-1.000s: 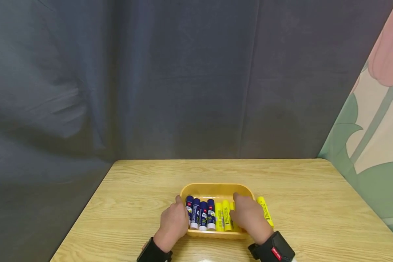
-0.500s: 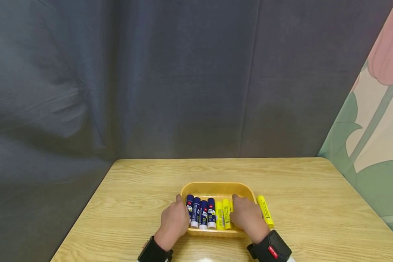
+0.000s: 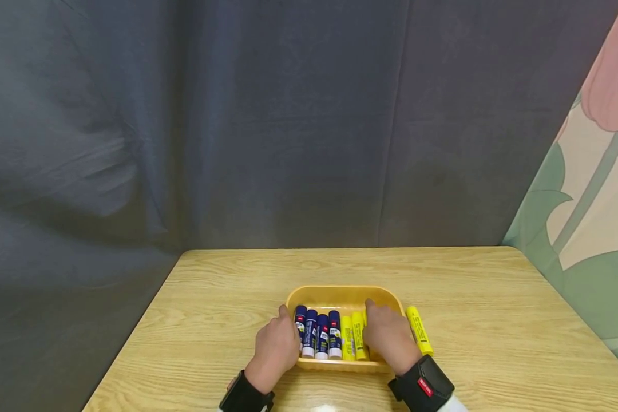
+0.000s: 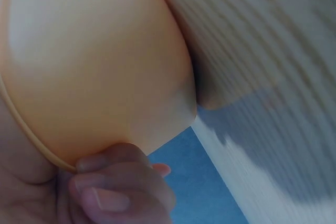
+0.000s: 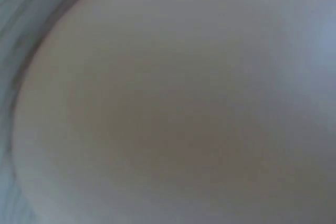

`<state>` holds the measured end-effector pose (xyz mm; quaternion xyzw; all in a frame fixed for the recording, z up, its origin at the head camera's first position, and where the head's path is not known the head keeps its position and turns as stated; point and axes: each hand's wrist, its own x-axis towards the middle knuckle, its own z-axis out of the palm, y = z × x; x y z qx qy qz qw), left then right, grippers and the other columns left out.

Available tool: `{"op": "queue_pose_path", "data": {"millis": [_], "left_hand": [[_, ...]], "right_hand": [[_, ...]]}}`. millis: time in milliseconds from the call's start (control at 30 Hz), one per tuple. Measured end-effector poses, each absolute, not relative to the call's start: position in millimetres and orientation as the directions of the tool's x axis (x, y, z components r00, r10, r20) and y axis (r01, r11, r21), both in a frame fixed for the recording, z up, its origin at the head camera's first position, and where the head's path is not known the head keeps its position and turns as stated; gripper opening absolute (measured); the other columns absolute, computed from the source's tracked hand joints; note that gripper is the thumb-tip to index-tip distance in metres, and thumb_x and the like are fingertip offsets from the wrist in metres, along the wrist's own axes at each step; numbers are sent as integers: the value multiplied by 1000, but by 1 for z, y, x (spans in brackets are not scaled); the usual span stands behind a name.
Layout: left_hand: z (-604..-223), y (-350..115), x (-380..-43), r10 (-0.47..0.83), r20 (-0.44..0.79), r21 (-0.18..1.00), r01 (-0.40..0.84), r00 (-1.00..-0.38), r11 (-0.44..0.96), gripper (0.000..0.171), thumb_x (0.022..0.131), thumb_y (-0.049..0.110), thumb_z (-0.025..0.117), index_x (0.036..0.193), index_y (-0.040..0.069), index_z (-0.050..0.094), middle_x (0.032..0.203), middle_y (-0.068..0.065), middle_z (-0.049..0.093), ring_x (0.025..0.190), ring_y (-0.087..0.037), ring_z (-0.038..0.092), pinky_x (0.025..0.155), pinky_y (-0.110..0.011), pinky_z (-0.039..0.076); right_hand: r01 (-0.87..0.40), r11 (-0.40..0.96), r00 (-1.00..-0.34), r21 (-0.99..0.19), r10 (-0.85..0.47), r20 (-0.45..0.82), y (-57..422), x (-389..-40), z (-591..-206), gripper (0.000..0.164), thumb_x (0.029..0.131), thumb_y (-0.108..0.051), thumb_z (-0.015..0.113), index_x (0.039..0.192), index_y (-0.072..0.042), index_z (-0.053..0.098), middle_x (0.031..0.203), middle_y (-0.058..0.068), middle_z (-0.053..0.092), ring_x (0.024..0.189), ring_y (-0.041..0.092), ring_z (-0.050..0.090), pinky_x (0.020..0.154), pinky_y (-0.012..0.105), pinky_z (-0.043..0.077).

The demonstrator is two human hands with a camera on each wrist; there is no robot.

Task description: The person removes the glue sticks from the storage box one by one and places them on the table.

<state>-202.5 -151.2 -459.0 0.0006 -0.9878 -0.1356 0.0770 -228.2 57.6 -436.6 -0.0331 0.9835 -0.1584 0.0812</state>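
Yellow tray (image 3: 335, 294): on table (image 3: 226, 309), sticks (image 3: 335, 332) inside.
Left hand (image 3: 277, 346): grips its left end; best firm.
Right hand (image 3: 388, 337): over its right end; fingers hidden, grip unclear; gentle, level movements should suit.

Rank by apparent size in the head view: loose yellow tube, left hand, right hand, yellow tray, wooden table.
Largest to smallest:
1. wooden table
2. yellow tray
3. left hand and right hand, too alike to rank
4. loose yellow tube
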Motion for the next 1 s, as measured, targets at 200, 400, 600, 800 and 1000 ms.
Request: {"op": "queue_pose_path", "data": {"millis": [200, 400, 600, 800, 1000], "left_hand": [[-458, -151, -203, -21, 138, 274, 17, -990, 962, 38, 92, 18, 46, 116, -11, 43, 70, -18, 61, 56, -26, 58, 48, -42, 49], [-459, -151, -203, -28, 139, 265, 10, -990, 964, 40, 92, 19, 47, 118, -11, 42, 71, -18, 61, 56, -26, 58, 47, -41, 49], [-459, -152, -203, -27, 146, 268, 13, -989, 963, 39, 92, 18, 47, 117, -11, 43, 70, -18, 61, 55, -26, 58, 47, -42, 49], [-460, -153, -203, -17, 137, 277, 21, -990, 961, 39, 92, 17, 46, 117, -12, 42, 70, -18, 61, 55, -26, 58, 48, -42, 49], [-460, -153, -204, -15, 146, 273, 26, -989, 962, 40, 91, 17, 46, 118, -12, 42, 70, -19, 62, 56, -27, 59, 48, -42, 49]], "right_hand": [[-5, 950, -988, -314, -53, -147, 57, -234, -442, 58, 80, -12, 63, 134, -1, 43, 82, 15, 56, 65, 27, 48, 52, 35, 40], [3, 952, -990, -305, -40, -134, 57, -238, -447, 56, 82, -13, 60, 134, -1, 43, 83, 15, 56, 66, 27, 48, 52, 35, 41], [-11, 954, -989, -299, -55, -139, 56, -240, -447, 57, 82, -13, 61, 135, -2, 42, 80, 15, 55, 64, 26, 48, 51, 35, 40], [-19, 953, -987, -301, -66, -147, 55, -240, -447, 58, 82, -12, 61, 136, -5, 41, 76, 13, 53, 60, 25, 48, 48, 33, 38], [-20, 951, -989, -308, -65, -136, 55, -241, -447, 60, 79, -12, 63, 135, -5, 43, 81, 14, 56, 63, 26, 48, 50, 34, 39]]}}
